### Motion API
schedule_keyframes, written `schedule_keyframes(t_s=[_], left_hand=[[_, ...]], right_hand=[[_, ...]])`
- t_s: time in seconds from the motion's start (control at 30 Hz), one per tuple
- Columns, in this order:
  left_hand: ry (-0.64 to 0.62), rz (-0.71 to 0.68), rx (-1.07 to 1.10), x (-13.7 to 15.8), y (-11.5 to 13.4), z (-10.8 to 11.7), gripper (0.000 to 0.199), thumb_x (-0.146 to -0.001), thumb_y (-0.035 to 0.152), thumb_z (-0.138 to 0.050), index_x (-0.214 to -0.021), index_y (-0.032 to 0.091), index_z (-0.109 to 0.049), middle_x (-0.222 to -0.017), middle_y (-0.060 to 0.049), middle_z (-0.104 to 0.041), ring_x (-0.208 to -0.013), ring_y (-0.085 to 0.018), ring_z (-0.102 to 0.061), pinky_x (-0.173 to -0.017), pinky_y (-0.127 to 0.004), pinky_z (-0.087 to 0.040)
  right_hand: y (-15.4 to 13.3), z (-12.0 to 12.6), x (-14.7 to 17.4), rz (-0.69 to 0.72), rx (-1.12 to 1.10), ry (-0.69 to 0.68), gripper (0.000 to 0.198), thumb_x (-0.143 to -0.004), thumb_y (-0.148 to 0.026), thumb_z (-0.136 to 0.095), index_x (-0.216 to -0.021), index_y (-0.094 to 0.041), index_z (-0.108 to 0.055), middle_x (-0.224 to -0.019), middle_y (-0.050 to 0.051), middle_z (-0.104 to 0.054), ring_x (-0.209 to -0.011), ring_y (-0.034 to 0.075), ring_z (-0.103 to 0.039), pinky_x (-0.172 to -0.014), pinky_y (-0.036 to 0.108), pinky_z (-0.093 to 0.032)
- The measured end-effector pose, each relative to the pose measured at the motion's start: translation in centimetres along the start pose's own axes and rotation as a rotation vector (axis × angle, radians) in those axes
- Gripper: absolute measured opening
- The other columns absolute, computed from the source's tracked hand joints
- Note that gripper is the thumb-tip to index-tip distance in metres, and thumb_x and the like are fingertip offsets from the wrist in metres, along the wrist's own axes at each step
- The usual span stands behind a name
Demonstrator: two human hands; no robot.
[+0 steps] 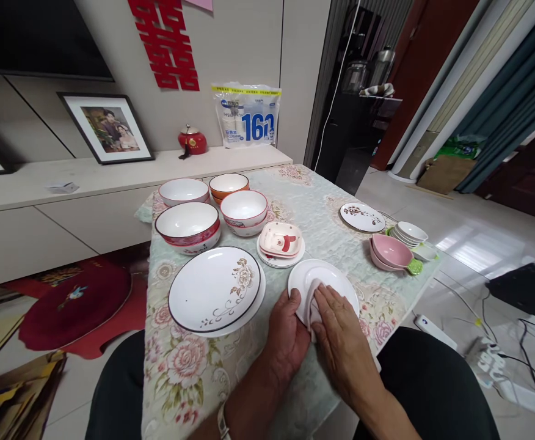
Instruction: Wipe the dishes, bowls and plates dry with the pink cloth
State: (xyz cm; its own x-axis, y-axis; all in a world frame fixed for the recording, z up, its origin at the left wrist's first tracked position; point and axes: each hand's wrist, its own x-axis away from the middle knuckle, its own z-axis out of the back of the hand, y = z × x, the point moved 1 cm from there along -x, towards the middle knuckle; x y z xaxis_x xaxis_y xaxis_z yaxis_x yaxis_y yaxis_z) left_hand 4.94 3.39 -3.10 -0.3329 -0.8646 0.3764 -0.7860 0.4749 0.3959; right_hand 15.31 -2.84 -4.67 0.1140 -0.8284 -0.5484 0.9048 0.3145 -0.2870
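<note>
My left hand (288,333) grips the near left rim of a white plate (341,282), its thumb on top and the fingers underneath. Over the plate's face, my right hand (338,333) presses a pale cloth (313,308) flat with the fingers close together. To the left lies a large white plate with a dark rim and brown flowers (212,290), stacked on another plate. Just beyond my hands, small dishes with a bear pattern (281,238) rest on a few little plates (281,261).
Stacked bowls (187,223) stand at the table's back left. At the right are a patterned plate (363,217), pink leaf-shaped bowls (391,252) and small white bowls (410,232) near the edge. Behind, a cabinet (167,168) bears a red jar (193,142) and a plastic pack (248,116).
</note>
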Motion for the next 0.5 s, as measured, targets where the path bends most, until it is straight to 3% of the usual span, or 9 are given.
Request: schedule_keyframes(t_s=[0.1, 0.17, 0.23, 0.33, 0.4, 0.5], left_hand=[[-0.045, -0.004, 0.004, 0.1, -0.1, -0.1, 0.033, -0.079, 0.024, -0.075, -0.11, 0.012, -0.071, -0.106, -0.014, -0.079, -0.115, -0.032, -0.069, -0.106, -0.047, -0.048], [-0.058, -0.002, -0.006, 0.1, -0.2, -0.1, 0.036, -0.079, 0.025, -0.076, -0.113, 0.013, -0.071, -0.105, -0.014, -0.079, -0.117, -0.032, -0.068, -0.106, -0.047, -0.048], [-0.072, -0.011, -0.014, 0.2, -0.2, -0.1, 0.038, -0.08, 0.026, -0.075, -0.115, 0.014, -0.071, -0.106, -0.013, -0.08, -0.118, -0.032, -0.067, -0.107, -0.046, -0.049], [-0.087, -0.046, -0.014, 0.2, 0.1, -0.2, 0.04, -0.083, 0.026, -0.073, -0.121, 0.015, -0.069, -0.108, -0.012, -0.079, -0.12, -0.032, -0.067, -0.107, -0.045, -0.049], [-0.066, -0.066, 0.006, 0.2, 0.6, -0.3, 0.041, -0.085, 0.023, -0.07, -0.125, 0.014, -0.067, -0.108, -0.012, -0.079, -0.119, -0.031, -0.067, -0.108, -0.044, -0.049], [0.001, -0.047, 0.053, 0.1, 1.4, -0.6, 0.041, -0.091, 0.02, -0.061, -0.132, 0.013, -0.062, -0.109, -0.013, -0.079, -0.116, -0.03, -0.069, -0.109, -0.044, -0.049]], right_hand=[[2.4, -0.1, -2.0, -0.049, -0.052, -0.014, 0.048, -0.104, -0.028, -0.044, -0.153, -0.025, -0.046, -0.151, 0.013, -0.055, -0.14, 0.031, -0.05, -0.113, 0.058, -0.044], [4.3, 0.1, -3.5, -0.126, -0.093, 0.047, 0.044, -0.104, -0.033, -0.044, -0.143, -0.019, -0.058, -0.146, 0.017, -0.059, -0.138, 0.032, -0.051, -0.114, 0.057, -0.043], [6.0, 0.4, -5.0, -0.26, -0.178, 0.081, 0.047, -0.102, -0.042, -0.045, -0.136, -0.015, -0.063, -0.143, 0.019, -0.061, -0.136, 0.032, -0.053, -0.115, 0.055, -0.04], [7.8, 1.1, -7.0, -0.552, -0.462, 0.092, 0.05, -0.094, -0.054, -0.056, -0.125, -0.018, -0.072, -0.133, 0.015, -0.069, -0.126, 0.032, -0.06, -0.114, 0.052, -0.041], [8.7, 1.5, -7.8, -0.704, -0.645, 0.121, 0.054, -0.087, -0.06, -0.062, -0.119, -0.018, -0.074, -0.125, 0.013, -0.073, -0.119, 0.031, -0.064, -0.109, 0.049, -0.046], [9.8, 1.9, -8.4, -0.783, -0.762, 0.15, 0.06, -0.082, -0.068, -0.062, -0.113, -0.018, -0.075, -0.104, 0.01, -0.079, -0.101, 0.03, -0.071, -0.091, 0.044, -0.056]])
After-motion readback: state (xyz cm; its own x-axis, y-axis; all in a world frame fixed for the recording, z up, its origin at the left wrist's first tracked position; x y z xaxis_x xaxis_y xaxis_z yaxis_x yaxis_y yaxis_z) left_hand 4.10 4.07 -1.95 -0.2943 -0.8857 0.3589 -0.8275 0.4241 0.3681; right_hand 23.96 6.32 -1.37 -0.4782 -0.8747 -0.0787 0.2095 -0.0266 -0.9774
